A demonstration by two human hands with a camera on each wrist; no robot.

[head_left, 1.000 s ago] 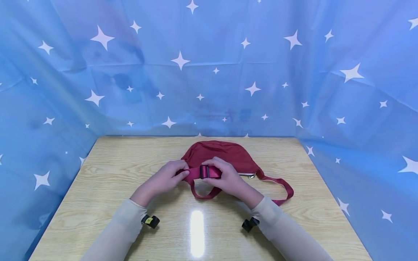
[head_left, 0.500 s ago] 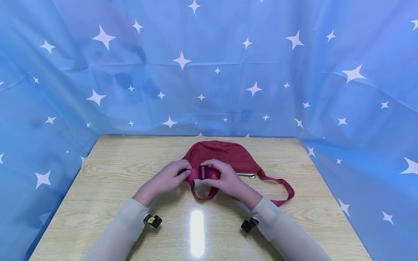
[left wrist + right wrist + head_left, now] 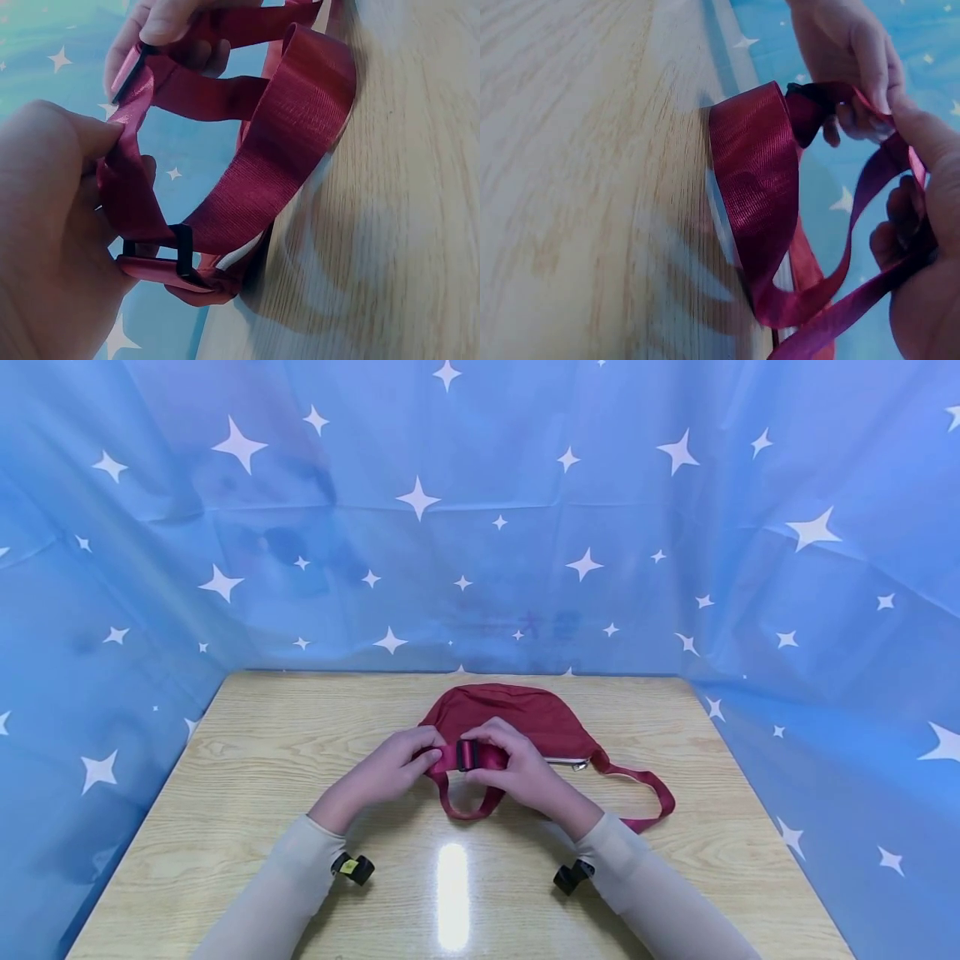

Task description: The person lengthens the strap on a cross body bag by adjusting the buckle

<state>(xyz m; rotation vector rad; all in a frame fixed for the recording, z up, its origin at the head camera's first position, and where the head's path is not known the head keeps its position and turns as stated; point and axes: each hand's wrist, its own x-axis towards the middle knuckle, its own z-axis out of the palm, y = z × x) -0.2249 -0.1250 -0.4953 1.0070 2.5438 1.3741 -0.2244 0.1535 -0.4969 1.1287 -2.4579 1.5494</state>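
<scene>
Starry backdrop (image 3: pixel 480 552) behind our bench (image 3: pixel 262 735)

Fingers of our left hand (image 3: pixel 388 767) and right hand (image 3: pixel 525 770) clamp the red strap (image 3: pixel 449 758), the right at a black buckle (image 3: pixel 461 756). Beyond them the bag (image 3: pixel 510 712) lies near the bench's far edge, wood spreading either side. Our left hand hides a second buckle (image 3: pixel 184 253) from the head view.

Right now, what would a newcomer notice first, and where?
The eye goes first to the red bag toward the back of the table. In front of it, the left hand and right hand hold its strap, with a black buckle between them. Behind hangs a blue star-patterned backdrop.
</scene>
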